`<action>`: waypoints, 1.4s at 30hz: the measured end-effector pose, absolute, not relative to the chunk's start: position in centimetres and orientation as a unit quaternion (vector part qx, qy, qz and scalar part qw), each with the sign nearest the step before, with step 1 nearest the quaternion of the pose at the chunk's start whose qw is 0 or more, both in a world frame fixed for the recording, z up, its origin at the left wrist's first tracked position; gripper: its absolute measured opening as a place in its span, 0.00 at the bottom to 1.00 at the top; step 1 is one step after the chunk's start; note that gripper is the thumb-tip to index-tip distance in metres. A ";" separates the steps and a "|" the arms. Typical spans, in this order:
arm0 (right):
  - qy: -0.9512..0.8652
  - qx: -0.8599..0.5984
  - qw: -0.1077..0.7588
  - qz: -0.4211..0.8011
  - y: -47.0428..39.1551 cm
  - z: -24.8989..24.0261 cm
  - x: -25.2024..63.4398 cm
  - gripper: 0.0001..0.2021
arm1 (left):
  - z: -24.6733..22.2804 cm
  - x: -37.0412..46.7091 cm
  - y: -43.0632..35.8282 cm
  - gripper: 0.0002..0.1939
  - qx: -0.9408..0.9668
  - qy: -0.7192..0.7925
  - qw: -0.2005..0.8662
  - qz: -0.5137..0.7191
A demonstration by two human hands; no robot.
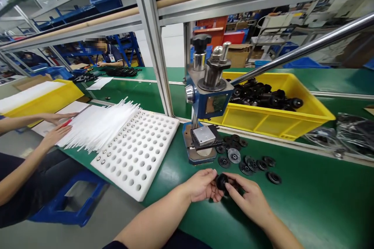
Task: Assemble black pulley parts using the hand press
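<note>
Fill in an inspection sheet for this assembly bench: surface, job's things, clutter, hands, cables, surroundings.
Surface: green bench top, with loose parts lying on it.
Job's things: small black round part, held between both hands; loose black discs lying beside the blue hand press.
Clutter: white perforated tray; bundle of white rods; yellow bin full of black parts; black plastic bags at far right.
Hands: left hand and right hand, both pinching the part.
Cables: nothing seen.
Surroundings: a co-worker's hands at left with a red pen; another person seated behind; aluminium frame; blue shelving.
</note>
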State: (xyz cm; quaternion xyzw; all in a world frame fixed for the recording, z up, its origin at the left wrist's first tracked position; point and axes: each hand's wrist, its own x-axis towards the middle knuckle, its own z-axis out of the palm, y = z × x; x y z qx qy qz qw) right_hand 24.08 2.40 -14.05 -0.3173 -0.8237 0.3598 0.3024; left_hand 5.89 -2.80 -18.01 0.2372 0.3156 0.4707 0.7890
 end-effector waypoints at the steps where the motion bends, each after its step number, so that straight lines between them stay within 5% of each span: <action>1: -0.821 -0.316 0.301 0.369 2.3 -14.0 24.1 0.14 | -17.8 6.1 -3.0 0.29 0.233 0.318 0.788 0.473; 8: -0.772 -0.324 0.307 0.453 1.4 -14.1 24.2 0.21 | -17.0 7.4 -4.4 0.21 0.241 0.361 0.731 0.527; 13: -0.749 -0.357 0.209 0.517 1.8 -12.9 24.4 0.15 | -17.0 8.2 -4.5 0.21 0.279 0.372 0.717 0.519; 17: -0.706 -0.390 0.118 0.579 7.0 -8.2 24.5 0.20 | -16.5 7.8 -4.3 0.23 0.290 0.363 0.729 0.503; 22: -0.565 -0.356 0.432 0.606 13.2 -2.1 23.9 0.26 | -16.3 7.5 -4.7 0.21 0.302 0.357 0.744 0.478; 25: -0.478 -0.301 0.478 0.673 11.7 -3.0 23.6 0.28 | -16.7 7.5 -4.9 0.22 0.289 0.348 0.753 0.479; 33: -0.469 -0.092 -0.009 0.879 3.0 -15.0 23.5 0.34 | -15.4 6.6 -4.8 0.26 0.181 0.288 0.776 0.531; 42: -0.380 0.015 -0.102 0.919 4.0 -18.9 21.9 0.36 | -14.8 6.9 -4.4 0.32 0.128 0.288 0.793 0.521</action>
